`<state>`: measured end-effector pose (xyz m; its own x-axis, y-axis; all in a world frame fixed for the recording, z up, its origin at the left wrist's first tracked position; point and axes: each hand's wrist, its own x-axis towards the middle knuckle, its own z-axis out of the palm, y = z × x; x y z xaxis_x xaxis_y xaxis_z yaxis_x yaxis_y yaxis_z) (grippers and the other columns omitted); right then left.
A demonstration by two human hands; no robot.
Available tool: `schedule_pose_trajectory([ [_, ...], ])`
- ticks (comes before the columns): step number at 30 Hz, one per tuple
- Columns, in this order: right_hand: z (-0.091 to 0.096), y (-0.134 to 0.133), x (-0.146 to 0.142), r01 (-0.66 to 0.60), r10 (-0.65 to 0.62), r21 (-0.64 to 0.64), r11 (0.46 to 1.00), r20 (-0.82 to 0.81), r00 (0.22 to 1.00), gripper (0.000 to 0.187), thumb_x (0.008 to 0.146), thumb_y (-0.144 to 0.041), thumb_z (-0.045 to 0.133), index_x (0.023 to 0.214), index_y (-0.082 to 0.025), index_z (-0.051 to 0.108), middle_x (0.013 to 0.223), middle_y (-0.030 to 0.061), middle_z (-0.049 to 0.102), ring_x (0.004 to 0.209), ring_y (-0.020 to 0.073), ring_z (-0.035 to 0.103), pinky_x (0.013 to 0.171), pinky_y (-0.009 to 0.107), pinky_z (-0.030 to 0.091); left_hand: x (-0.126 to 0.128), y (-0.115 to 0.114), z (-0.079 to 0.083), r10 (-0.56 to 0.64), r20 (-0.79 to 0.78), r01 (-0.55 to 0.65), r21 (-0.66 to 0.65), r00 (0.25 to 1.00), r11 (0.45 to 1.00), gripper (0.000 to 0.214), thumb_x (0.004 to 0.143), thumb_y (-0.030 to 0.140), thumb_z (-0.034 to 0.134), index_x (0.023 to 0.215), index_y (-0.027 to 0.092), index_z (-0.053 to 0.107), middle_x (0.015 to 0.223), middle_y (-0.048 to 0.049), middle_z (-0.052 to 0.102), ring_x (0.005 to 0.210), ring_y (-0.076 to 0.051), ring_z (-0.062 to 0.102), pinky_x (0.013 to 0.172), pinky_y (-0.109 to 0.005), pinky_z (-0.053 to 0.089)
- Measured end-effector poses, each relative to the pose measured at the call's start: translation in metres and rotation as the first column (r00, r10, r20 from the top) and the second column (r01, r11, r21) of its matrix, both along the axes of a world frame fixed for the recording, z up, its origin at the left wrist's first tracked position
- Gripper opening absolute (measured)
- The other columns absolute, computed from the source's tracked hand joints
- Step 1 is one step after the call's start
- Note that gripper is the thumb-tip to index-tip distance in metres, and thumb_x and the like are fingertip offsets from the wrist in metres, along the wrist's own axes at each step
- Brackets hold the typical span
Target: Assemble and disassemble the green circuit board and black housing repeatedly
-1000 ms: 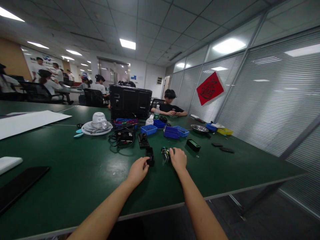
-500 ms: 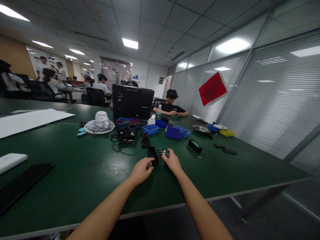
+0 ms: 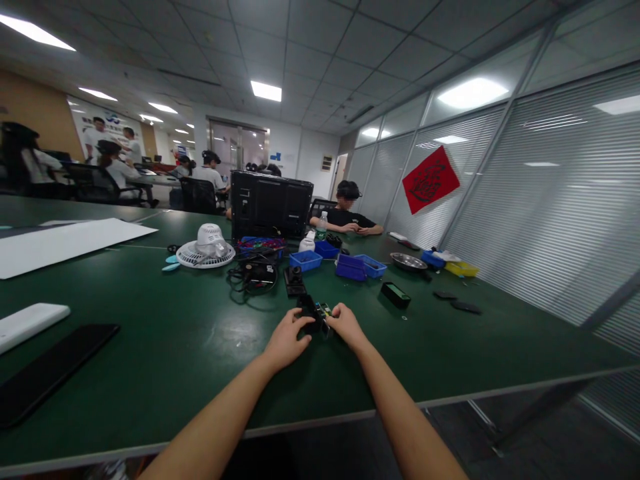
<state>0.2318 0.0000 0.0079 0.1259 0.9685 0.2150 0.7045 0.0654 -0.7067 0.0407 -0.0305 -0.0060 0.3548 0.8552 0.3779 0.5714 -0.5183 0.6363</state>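
Note:
My left hand (image 3: 289,338) grips the near left side of a small black plastic housing (image 3: 309,312), its fingers bent around the edge. Close against the housing's right side is a small circuit board (image 3: 325,311) with yellow, blue and white parts. My right hand (image 3: 346,325) pinches the board's right edge between thumb and fingers. Just beyond the housing stands a black device with a round knob-like part (image 3: 295,280). To the right lies a black box with a green face (image 3: 395,295).
A black monitor-like panel (image 3: 271,205) stands at the back. Around it are blue trays (image 3: 305,261), a white fan part (image 3: 206,256), cables with a black adapter (image 3: 259,275) and a metal dish (image 3: 409,262). A person in black (image 3: 350,217) sits across the green table (image 3: 165,347).
The circuit board in my right hand has come leftward and now meets the black housing. My left hand keeps its hold. The whole view has shifted slightly.

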Motion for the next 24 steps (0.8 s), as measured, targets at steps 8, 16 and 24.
schedule_pose_trajectory([
  [8,-0.001,0.002,0.001,-0.071,-0.01,-0.135,0.988,-0.52,0.854,0.031,0.062,-0.031,0.062,0.086,-0.012,0.055,0.073,0.004,0.062,0.056,0.012,0.054,0.05,0.022,0.038,-0.002,0.006,-0.007,-0.004,0.044,0.004,-0.016,0.999,1.0,0.035,0.072,0.021,0.054,0.106,0.028,0.058,0.108,-0.0034,0.042,0.092,-0.015,0.052,0.089,-0.031,0.041],
  [16,0.0,-0.001,-0.001,-0.155,0.124,0.004,0.988,-0.624,0.771,0.028,0.054,-0.028,0.069,0.077,-0.014,0.059,0.067,0.0019,0.063,0.06,0.0125,0.055,0.059,0.024,0.042,-0.001,0.01,-0.008,0.008,0.099,-0.006,-0.028,0.995,1.0,0.023,0.073,0.017,0.052,0.092,0.023,0.063,0.093,-0.0005,0.041,0.072,-0.008,0.049,0.075,-0.025,0.044],
  [24,0.008,-0.015,-0.001,-0.213,0.094,-0.102,0.972,-0.659,0.746,0.032,0.057,-0.028,0.066,0.085,-0.016,0.055,0.059,-0.002,0.06,0.045,0.009,0.049,0.044,0.019,0.034,-0.001,0.009,-0.003,0.003,0.068,-0.003,0.001,0.998,1.0,0.018,0.076,0.022,0.052,0.088,0.021,0.064,0.088,-0.001,0.044,0.077,-0.011,0.049,0.076,-0.025,0.042],
])
